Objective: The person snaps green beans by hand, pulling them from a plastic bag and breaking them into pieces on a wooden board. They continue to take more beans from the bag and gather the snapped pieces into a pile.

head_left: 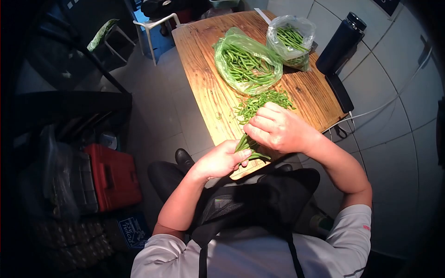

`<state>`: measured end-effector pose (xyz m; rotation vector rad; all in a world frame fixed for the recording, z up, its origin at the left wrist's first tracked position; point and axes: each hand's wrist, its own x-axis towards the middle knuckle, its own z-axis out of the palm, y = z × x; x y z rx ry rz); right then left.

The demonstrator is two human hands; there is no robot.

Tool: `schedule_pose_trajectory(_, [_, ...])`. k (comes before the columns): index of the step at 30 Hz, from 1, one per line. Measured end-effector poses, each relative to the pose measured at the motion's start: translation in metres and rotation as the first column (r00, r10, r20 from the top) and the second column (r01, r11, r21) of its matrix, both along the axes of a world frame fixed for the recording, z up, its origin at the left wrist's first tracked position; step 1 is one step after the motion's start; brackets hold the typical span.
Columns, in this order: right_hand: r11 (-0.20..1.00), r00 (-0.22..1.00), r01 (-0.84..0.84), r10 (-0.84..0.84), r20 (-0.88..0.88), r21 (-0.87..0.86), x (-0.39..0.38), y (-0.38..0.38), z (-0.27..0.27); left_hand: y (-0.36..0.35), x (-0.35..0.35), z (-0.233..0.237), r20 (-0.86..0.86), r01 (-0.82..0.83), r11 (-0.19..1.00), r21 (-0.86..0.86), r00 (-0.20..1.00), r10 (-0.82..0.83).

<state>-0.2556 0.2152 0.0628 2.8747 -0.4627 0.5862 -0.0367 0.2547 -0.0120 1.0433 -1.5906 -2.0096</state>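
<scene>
Hands meeting over the near edge of a wooden table. The left hand is closed on the lower end of a bundle of green beans, with thumb and fingers pinching the stalks. The right hand, at 1 o'clock from the left, grasps the same bundle with its fingers curled down over the upper part; the knuckles hide the bean tips. A few stalk ends project toward 3 o'clock beneath the right hand.

A loose pile of beans lies on the tabletop at 12 o'clock from the hands, just beyond the right knuckles. A green plastic bag, open and full of beans, sits farther out at 12 o'clock, its mouth next to the pile. A clear plastic bag, also holding beans, is at 1 o'clock, just beside the green one.

A dark bottle stands at 2 o'clock by the table's right edge. A flat black device lies nearer along that edge, and a white cable runs off toward 3 o'clock.

A black apron covers the lap at 6 o'clock. A black shoe is at 9 o'clock on the tiled floor, with a red case farther out in the same direction.
</scene>
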Motion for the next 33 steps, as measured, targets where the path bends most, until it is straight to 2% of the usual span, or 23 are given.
schedule_pose_trajectory(5, [0.962, 0.950, 0.039, -0.120, 0.289, 0.271, 0.009, 0.005, -0.016, 0.001, -0.002, 0.003, 0.010, 0.006, 0.999, -0.044, 1.000, -0.005])
schedule_pose_trajectory(8, [0.924, 0.842, 0.117, -0.287, 0.457, 0.365, 0.005, -0.003, -0.012, 0.003, -0.005, 0.010, -0.004, -0.025, 0.999, -0.020, 1.000, 0.025])
schedule_pose_trajectory(9, [0.886, 0.764, 0.142, -0.382, 0.520, 0.442, 0.005, -0.005, -0.006, 0.003, -0.004, 0.008, 0.004, -0.028, 0.999, -0.020, 1.000, 0.028])
schedule_pose_trajectory(12, [0.816, 0.733, 0.272, -0.520, 0.440, 0.511, -0.016, -0.021, -0.001, 0.002, -0.001, 0.008, -0.065, -0.050, 0.999, 0.020, 0.997, 0.052])
schedule_pose_trajectory(13, [0.799, 0.744, 0.305, -0.539, 0.394, 0.518, -0.026, -0.028, -0.009, 0.002, 0.000, 0.009, -0.104, -0.060, 0.997, 0.040, 0.993, 0.064])
schedule_pose_trajectory(16, [0.853, 0.793, 0.403, -0.506, 0.339, 0.332, -0.038, -0.034, -0.024, -0.005, 0.008, -0.003, -0.170, -0.060, 0.986, 0.158, 0.982, 0.087])
schedule_pose_trajectory(17, [0.850, 0.785, 0.461, -0.524, 0.329, 0.254, -0.038, -0.031, -0.028, -0.005, 0.007, -0.005, -0.194, -0.115, 0.977, 0.177, 0.970, 0.149])
schedule_pose_trajectory(20, [0.827, 0.685, 0.448, -0.561, 0.465, 0.340, -0.032, -0.015, -0.028, -0.004, 0.003, 0.005, -0.330, -0.201, 0.944, 0.260, 0.901, 0.283])
schedule_pose_trajectory(21, [0.802, 0.674, 0.384, -0.582, 0.455, 0.457, -0.034, -0.009, -0.029, -0.004, 0.002, 0.006, -0.355, -0.215, 0.942, 0.256, 0.886, 0.299])
schedule_pose_trajectory(23, [0.691, 0.556, 0.003, -0.602, 0.573, 0.723, -0.018, 0.007, -0.033, -0.005, 0.001, 0.007, -0.404, -0.202, 0.935, 0.292, 0.860, 0.312])
schedule_pose_trajectory(24, [0.593, 0.481, -0.205, -0.632, 0.608, 0.779, -0.008, 0.016, -0.035, -0.005, -0.001, 0.008, -0.429, -0.190, 0.931, 0.311, 0.846, 0.316])
schedule_pose_trajectory(26, [0.546, 0.516, -0.353, -0.564, 0.645, 0.760, 0.011, 0.029, -0.048, -0.002, -0.012, 0.010, -0.438, -0.186, 0.921, 0.344, 0.835, 0.332])
schedule_pose_trajectory(27, [0.543, 0.515, -0.362, -0.561, 0.648, 0.758, 0.022, 0.034, -0.053, 0.001, -0.019, 0.012, -0.441, -0.185, 0.914, 0.362, 0.830, 0.342])
schedule_pose_trajectory(29, [0.601, 0.549, -0.256, -0.555, 0.625, 0.757, 0.030, 0.032, -0.058, 0.005, -0.029, 0.015, -0.345, -0.155, 0.940, 0.304, 0.902, 0.260])
schedule_pose_trajectory(31, [0.585, 0.553, -0.293, -0.541, 0.633, 0.756, 0.032, 0.033, -0.052, 0.008, -0.033, 0.013, -0.318, -0.116, 0.964, 0.240, 0.929, 0.191])
schedule_pose_trajectory(33, [0.565, 0.594, -0.329, -0.499, 0.630, 0.757, 0.030, 0.033, -0.045, 0.003, -0.024, 0.030, -0.198, -0.039, 0.976, 0.213, 0.977, 0.082])
